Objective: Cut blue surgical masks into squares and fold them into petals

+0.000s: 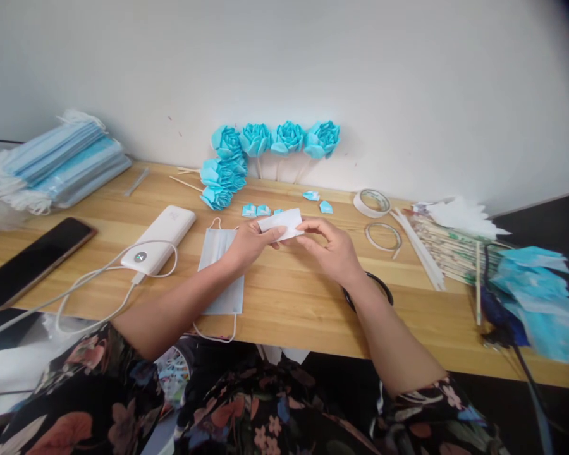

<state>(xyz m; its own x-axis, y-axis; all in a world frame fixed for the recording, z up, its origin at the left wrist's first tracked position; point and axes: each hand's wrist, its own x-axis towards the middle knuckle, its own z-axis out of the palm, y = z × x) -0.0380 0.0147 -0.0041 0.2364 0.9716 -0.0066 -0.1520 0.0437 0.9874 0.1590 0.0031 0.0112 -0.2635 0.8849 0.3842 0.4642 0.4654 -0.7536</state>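
Note:
Between my hands, above the wooden table, is a small white sheet (284, 221), soft like a piece of mask fabric. My left hand (256, 243) pinches its left part, the thumb lying across the front. At its right edge, my right hand (329, 246) grips it between thumb and fingers. A pale blue face mask (222, 272) lies flat under my left forearm. Just beyond my hands sit small folded blue pieces (249, 210), partly hidden by the sheet. Two more folded blue pieces (326, 206) lie farther right.
Blue fabric roses (288, 138) on sticks lean along the wall. To the left are stacked masks (71, 164), a phone (35, 262) and a cabled power bank (161, 237). At right are a tape roll (372, 203), wooden sticks (448, 246) and blue fabric pieces (540, 297).

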